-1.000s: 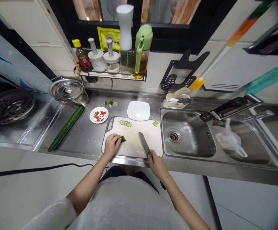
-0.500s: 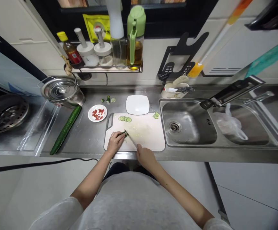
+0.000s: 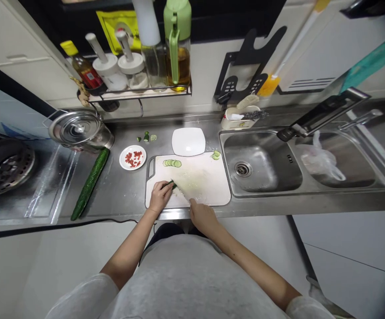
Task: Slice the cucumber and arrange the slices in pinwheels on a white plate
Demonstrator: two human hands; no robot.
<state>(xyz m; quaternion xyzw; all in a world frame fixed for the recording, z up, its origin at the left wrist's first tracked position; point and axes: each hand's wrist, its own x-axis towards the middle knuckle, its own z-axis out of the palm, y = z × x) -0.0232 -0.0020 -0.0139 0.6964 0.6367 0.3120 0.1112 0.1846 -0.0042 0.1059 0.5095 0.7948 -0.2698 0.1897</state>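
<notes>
My left hand (image 3: 160,195) is closed on a short piece of cucumber (image 3: 169,183) at the left part of the white cutting board (image 3: 208,186). My right hand (image 3: 201,214) grips a knife (image 3: 182,194) near the board's front edge. The blade points up and left, its tip at the cucumber piece; it is hard to make out against the board. A row of overlapping cucumber slices (image 3: 172,163) lies behind my left hand. More slices (image 3: 215,155) sit in the board's far right corner. My fingers hide much of the held piece.
A white dish (image 3: 188,141) stands behind the board. To the left are a plate (image 3: 123,165) with red chopped bits, cucumber ends (image 3: 146,137), a whole cucumber (image 3: 91,184) and a lidded steel pot (image 3: 102,133). A double sink (image 3: 262,166) lies right.
The camera view has shifted slightly. The blade shows less clearly against the board than before, as if turned. Both hands keep their places and their holds.
</notes>
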